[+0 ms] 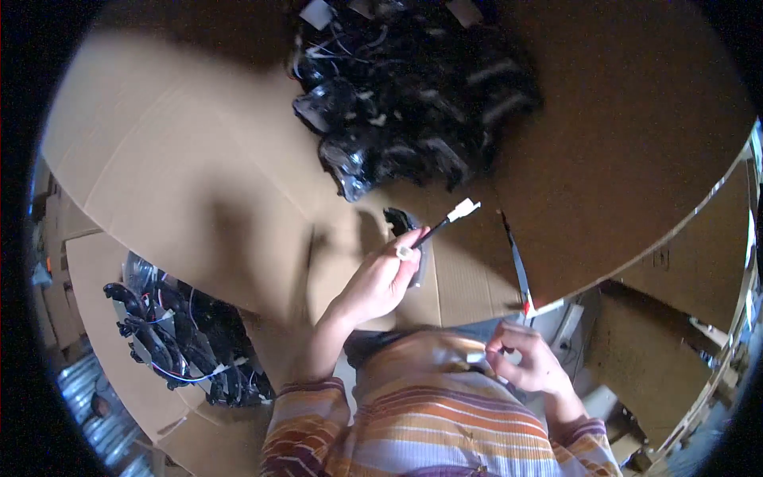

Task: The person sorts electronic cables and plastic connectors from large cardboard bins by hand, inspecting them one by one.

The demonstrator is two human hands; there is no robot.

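My left hand (373, 282) is closed around a short black cable (433, 233) above the cardboard surface. From its far end sticks a white plug connector (463, 210); a second pale connector (405, 254) shows at my fingertips. Partly hidden behind that hand lies a dark, glossy part (401, 219). Lower right, in front of my body, my right hand (531, 359) is curled with thumb and fingers together. A small whitish piece (475, 358) shows beside its fingertips, too blurred to name.
Glossy black moulded parts with wires (397, 95) are heaped on the cardboard surface (175, 135) ahead. More black parts with wires (191, 342) fill a cardboard box at lower left. A slim pointed tool with a red spot (518, 266) lies near the surface's edge. Cardboard (648, 350) stands at right.
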